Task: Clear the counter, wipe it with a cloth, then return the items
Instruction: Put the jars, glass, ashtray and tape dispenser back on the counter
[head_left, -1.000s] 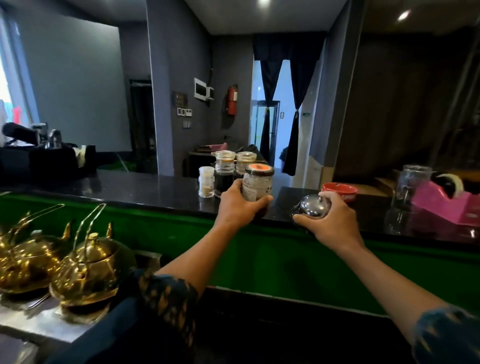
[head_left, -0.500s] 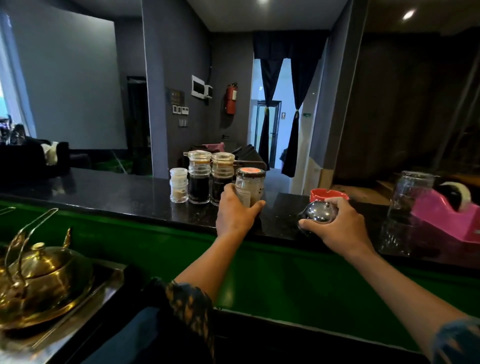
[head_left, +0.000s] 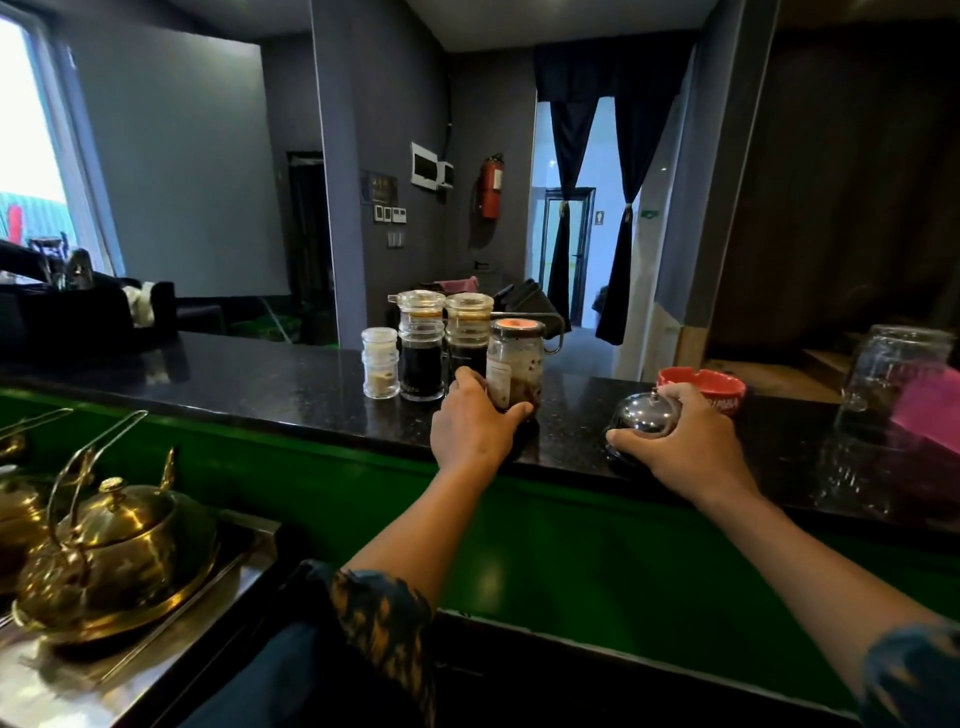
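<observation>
Seemingly the items are going back on the black counter (head_left: 208, 374): at frame centre the left hand (head_left: 470, 428) grasps an orange-lidded jar (head_left: 514, 364) beside the condiment bottles (head_left: 422, 345), while the right hand (head_left: 685, 441) cups a chrome call bell (head_left: 641, 413). Next, each needs setting down and letting go.

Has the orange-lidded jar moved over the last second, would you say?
Yes: rightward. The jar overlapped the right dark bottle before; now it stands just right of it.
</observation>
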